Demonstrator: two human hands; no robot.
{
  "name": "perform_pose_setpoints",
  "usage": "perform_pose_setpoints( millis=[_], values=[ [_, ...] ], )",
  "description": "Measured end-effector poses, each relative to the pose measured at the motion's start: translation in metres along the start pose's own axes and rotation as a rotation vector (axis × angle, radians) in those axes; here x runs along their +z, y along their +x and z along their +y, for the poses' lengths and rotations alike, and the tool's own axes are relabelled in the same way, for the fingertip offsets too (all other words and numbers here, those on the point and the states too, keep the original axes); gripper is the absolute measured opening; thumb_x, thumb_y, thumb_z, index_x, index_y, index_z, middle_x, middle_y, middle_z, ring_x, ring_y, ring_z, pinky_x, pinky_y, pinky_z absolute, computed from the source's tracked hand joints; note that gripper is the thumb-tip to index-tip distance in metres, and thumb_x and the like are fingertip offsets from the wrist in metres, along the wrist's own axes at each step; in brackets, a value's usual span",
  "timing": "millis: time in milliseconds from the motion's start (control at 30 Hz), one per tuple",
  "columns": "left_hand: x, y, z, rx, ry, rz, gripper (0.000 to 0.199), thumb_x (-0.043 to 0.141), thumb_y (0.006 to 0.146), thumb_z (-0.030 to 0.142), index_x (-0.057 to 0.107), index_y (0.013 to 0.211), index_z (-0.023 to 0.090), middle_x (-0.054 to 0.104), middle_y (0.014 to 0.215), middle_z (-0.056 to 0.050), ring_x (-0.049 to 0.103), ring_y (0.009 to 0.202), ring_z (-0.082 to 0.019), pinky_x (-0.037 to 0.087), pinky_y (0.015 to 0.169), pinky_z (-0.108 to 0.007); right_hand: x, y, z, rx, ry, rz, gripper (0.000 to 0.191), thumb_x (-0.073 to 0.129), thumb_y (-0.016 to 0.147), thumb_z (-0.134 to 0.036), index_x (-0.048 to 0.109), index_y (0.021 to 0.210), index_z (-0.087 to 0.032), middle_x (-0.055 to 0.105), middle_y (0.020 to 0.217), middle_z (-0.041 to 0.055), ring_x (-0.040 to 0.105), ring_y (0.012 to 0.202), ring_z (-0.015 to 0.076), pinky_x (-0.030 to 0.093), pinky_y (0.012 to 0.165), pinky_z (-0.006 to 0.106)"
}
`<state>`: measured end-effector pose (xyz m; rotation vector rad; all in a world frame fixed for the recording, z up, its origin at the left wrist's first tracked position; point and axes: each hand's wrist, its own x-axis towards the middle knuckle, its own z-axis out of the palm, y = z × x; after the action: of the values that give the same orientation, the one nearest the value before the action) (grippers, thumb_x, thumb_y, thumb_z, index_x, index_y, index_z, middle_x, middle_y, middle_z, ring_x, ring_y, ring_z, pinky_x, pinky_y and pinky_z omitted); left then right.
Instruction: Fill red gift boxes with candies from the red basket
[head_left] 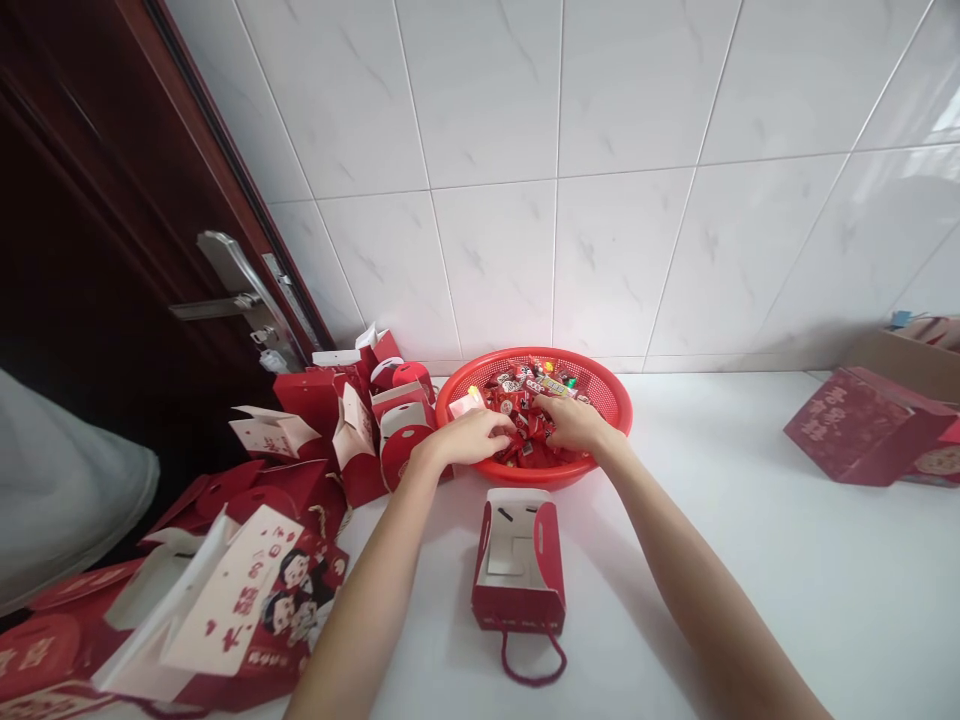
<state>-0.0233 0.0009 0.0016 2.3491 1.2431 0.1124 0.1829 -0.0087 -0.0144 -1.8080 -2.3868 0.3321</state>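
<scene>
A red plastic basket [619, 405] stands against the tiled wall, holding a heap of wrapped candies [529, 452]. My left hand [478, 436] reaches over its front left rim, fingers curved and apart at the candies. From the right, my right hand [576, 423] lies on the same heap, its thumb and forefinger apart and touching wrappers; some of its fingertips are hidden. No candy is plainly gripped in either hand. In front of the basket, between my forearms, a red gift box [519, 606] stands open at the top, white inside, with a dark red cord handle lying toward me.
Several red and white gift boxes [255, 600] crowd the left side, many with open flaps. A dark red box [862, 425] and a cardboard carton [911, 360] stand at the right on the white table [720, 520]. A dark door [112, 200] is at the left.
</scene>
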Motion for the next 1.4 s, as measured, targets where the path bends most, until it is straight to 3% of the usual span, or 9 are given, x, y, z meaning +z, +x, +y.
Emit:
perform_pose_setpoints(
  millis=[267,400,533,700,800,967,1100,1200,1400],
  values=[
    [0.007,0.037,-0.006,-0.039,0.059,0.007,0.026,0.064,0.076,0.028,0.076,0.098,0.022,0.076,0.089,-0.006,0.069,0.084,-0.026,0.046,0.068,-0.029,-0.001,0.004,0.006,-0.013,0.047,0.11,0.041,0.064,0.08,-0.018,0.059,0.12,-0.023,0.071,0.113,0.0083,0.065,0.102,0.0279,0.04,0.066,0.03],
    [0.011,0.04,-0.009,-0.041,0.059,0.026,0.026,0.064,0.078,0.028,0.074,0.101,0.022,0.075,0.087,-0.004,0.068,0.084,-0.024,0.045,0.069,-0.029,-0.003,0.004,0.005,0.009,0.092,0.195,0.024,0.054,0.089,-0.019,0.058,0.113,-0.02,0.069,0.114,0.0089,0.063,0.1,0.0239,0.037,0.065,0.029],
    [0.013,0.037,-0.007,-0.036,0.059,0.012,0.024,0.065,0.078,0.03,0.072,0.1,0.023,0.072,0.083,-0.003,0.067,0.082,-0.024,0.042,0.066,-0.029,0.0,0.004,0.006,0.005,0.11,0.146,0.009,0.062,0.083,-0.019,0.061,0.091,-0.021,0.068,0.095,0.0059,0.062,0.087,0.0227,0.034,0.06,0.029],
    [0.014,0.035,-0.003,0.0,0.04,-0.027,0.014,0.066,0.08,0.036,0.068,0.085,0.023,0.068,0.073,0.0,0.064,0.074,-0.021,0.039,0.063,-0.029,0.005,0.007,0.008,-0.022,0.112,0.029,0.02,0.074,0.069,-0.016,0.055,0.072,-0.021,0.063,0.08,0.0037,0.059,0.075,0.0215,0.031,0.055,0.029],
    [0.015,0.036,-0.004,0.033,-0.009,-0.041,0.027,0.07,0.079,0.047,0.062,0.074,0.022,0.065,0.069,0.001,0.059,0.067,-0.019,0.037,0.061,-0.029,0.004,0.006,0.007,-0.055,0.124,0.032,0.023,0.074,0.068,-0.013,0.052,0.07,-0.021,0.063,0.082,0.0042,0.059,0.078,0.0221,0.032,0.057,0.029],
    [0.015,0.037,-0.007,0.056,-0.255,0.172,0.043,0.073,0.073,0.06,0.061,0.069,0.02,0.064,0.068,0.001,0.058,0.068,-0.019,0.04,0.063,-0.029,0.001,0.002,0.005,-0.116,0.196,0.095,0.019,0.07,0.076,-0.016,0.055,0.087,-0.022,0.065,0.088,0.0016,0.061,0.08,0.02,0.04,0.065,0.028],
    [0.011,0.033,-0.005,0.101,-0.571,0.306,0.04,0.077,0.071,0.056,0.07,0.077,0.017,0.072,0.077,-0.003,0.066,0.079,-0.022,0.048,0.075,-0.032,0.003,0.004,0.009,-0.188,0.516,0.26,0.03,0.071,0.078,-0.024,0.054,0.103,-0.022,0.067,0.102,0.0037,0.064,0.093,0.0216,0.048,0.078,0.033],
    [0.007,0.029,-0.003,0.161,-0.811,0.335,0.042,0.081,0.069,0.052,0.076,0.09,0.016,0.077,0.092,-0.008,0.069,0.092,-0.025,0.051,0.086,-0.036,0.003,0.004,0.013,-0.225,0.831,0.295,0.041,0.074,0.079,-0.039,0.055,0.112,-0.023,0.068,0.099,0.0043,0.065,0.091,0.0227,0.052,0.077,0.036],
    [0.005,0.028,-0.001,0.226,-0.924,0.335,0.047,0.088,0.061,0.05,0.078,0.092,0.015,0.078,0.097,-0.009,0.07,0.093,-0.025,0.052,0.09,-0.039,-0.002,0.0,0.013,-0.267,0.996,0.258,0.037,0.073,0.078,-0.053,0.055,0.076,-0.02,0.06,0.076,0.0008,0.064,0.079,0.0206,0.053,0.07,0.034]
  ],
)
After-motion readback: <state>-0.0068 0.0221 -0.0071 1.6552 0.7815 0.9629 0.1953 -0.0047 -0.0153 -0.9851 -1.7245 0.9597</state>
